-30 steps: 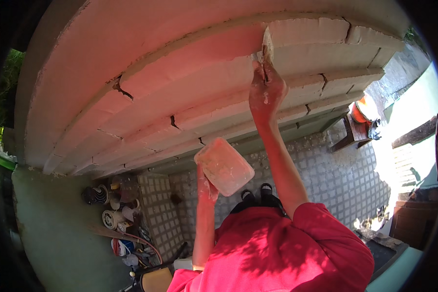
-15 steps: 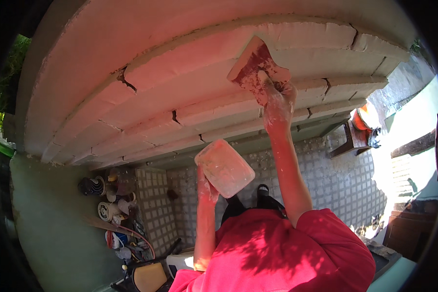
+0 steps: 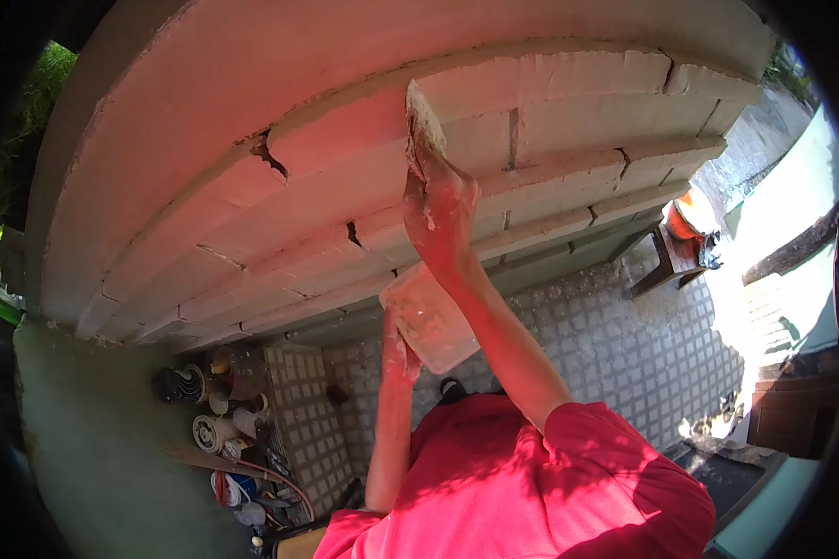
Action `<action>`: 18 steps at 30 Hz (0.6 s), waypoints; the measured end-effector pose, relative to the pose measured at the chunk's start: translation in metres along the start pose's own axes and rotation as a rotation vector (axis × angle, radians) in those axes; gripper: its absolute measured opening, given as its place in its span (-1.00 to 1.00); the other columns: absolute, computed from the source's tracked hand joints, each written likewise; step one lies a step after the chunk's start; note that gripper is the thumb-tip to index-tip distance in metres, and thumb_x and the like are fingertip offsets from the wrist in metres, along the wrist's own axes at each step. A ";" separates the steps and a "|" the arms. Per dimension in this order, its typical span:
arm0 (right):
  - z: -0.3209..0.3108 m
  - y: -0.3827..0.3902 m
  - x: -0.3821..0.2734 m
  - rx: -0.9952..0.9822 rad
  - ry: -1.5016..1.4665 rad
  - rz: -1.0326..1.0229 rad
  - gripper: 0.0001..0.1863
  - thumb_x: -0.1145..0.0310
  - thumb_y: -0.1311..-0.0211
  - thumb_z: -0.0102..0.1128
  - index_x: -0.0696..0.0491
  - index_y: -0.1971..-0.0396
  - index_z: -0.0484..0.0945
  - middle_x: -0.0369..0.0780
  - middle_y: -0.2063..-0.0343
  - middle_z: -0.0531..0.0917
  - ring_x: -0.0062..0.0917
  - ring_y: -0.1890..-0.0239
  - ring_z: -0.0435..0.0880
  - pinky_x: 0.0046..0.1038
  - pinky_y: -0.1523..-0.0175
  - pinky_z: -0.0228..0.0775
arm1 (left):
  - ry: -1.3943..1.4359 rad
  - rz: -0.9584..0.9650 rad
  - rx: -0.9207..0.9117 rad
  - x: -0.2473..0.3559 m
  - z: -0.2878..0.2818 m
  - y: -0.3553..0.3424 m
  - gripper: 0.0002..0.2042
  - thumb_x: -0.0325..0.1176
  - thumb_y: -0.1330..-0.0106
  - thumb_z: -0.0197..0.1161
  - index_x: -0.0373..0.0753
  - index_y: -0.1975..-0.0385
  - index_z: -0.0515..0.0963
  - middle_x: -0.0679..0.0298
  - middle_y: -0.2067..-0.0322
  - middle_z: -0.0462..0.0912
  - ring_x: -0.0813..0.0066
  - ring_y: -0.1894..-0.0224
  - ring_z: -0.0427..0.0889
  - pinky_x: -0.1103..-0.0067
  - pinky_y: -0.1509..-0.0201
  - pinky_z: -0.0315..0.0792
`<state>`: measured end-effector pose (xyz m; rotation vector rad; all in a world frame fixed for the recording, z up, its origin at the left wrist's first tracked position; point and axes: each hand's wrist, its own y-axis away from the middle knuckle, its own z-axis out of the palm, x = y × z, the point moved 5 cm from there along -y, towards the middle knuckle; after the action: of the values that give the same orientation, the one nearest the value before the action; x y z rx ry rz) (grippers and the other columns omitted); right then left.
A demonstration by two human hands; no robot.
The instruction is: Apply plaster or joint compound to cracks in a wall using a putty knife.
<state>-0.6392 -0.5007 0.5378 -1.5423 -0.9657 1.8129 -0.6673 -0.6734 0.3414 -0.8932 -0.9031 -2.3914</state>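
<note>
My right hand (image 3: 441, 207), smeared with pale paste, is closed around a wide putty knife (image 3: 426, 124). The blade shows nearly edge-on, with pale filler on it and its tip at the upper ledge of the stepped, block-patterned wall (image 3: 345, 140); whether it touches cannot be told. Lower down, my left hand (image 3: 401, 354) grips a translucent plastic tub (image 3: 443, 347) by its side. Some pale paste lies inside the tub. My right forearm crosses in front of part of it. Dark gaps (image 3: 270, 156) break the ledges in several places.
Buckets (image 3: 213, 432) and assorted tools stand along the left by a greenish wall (image 3: 103, 419). A wooden stool (image 3: 660, 264) with an orange bucket (image 3: 690, 216) beside it is at the right. Checkered tiles (image 3: 597, 326) cover the floor below.
My right hand has moved left along the wall, and the putty knife has turned from flat to nearly edge-on. The tub has tipped slightly, and my right forearm now overlaps it.
</note>
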 end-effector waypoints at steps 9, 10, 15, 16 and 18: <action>-0.113 -0.080 0.065 0.277 0.254 0.116 -0.65 0.57 -0.20 0.00 0.10 0.04 0.63 0.03 0.47 0.64 -0.31 0.56 0.61 -0.44 0.40 0.38 | 0.040 -0.040 0.013 0.021 -0.018 -0.001 -0.38 0.12 -0.40 0.02 -0.15 -0.31 0.22 0.23 -0.23 0.39 0.25 -0.21 0.44 0.28 -0.26 0.40; -0.115 -0.081 0.075 0.296 0.270 0.051 -0.66 0.56 -0.21 -0.01 0.11 0.06 0.64 0.05 0.45 0.64 -0.28 0.55 0.63 -0.40 0.38 0.40 | 0.035 -0.046 0.001 0.021 -0.018 -0.002 -0.38 0.12 -0.40 0.02 -0.15 -0.31 0.22 0.23 -0.23 0.39 0.25 -0.21 0.44 0.28 -0.26 0.40; -0.045 -0.038 0.035 0.156 0.356 0.003 -0.60 0.64 -0.13 0.04 0.15 0.01 0.60 0.07 0.33 0.65 -0.19 0.39 0.70 -0.44 0.29 0.49 | 0.025 -0.041 -0.089 0.022 -0.017 -0.007 -0.43 0.08 -0.44 -0.04 -0.15 -0.30 0.23 0.23 -0.23 0.40 0.25 -0.21 0.45 0.27 -0.26 0.40; -0.034 -0.027 0.028 0.110 0.310 0.028 -0.59 0.66 -0.12 0.02 0.16 0.01 0.59 0.07 0.31 0.65 -0.15 0.37 0.69 -0.44 0.28 0.49 | 0.020 -0.046 -0.097 0.022 -0.015 -0.007 -0.43 0.08 -0.44 -0.04 -0.15 -0.30 0.23 0.23 -0.23 0.40 0.25 -0.21 0.45 0.27 -0.26 0.40; -0.023 -0.012 0.018 0.066 0.266 0.051 -0.58 0.67 -0.10 0.00 0.17 0.01 0.59 0.07 0.30 0.65 -0.10 0.35 0.68 -0.43 0.27 0.50 | 0.015 -0.056 -0.094 0.022 -0.011 -0.008 -0.45 0.06 -0.45 -0.05 -0.15 -0.30 0.24 0.23 -0.23 0.40 0.25 -0.21 0.45 0.27 -0.27 0.40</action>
<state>-0.6197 -0.4758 0.5350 -1.7268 -0.7390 1.6042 -0.6919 -0.6794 0.3472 -0.8940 -0.8263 -2.5028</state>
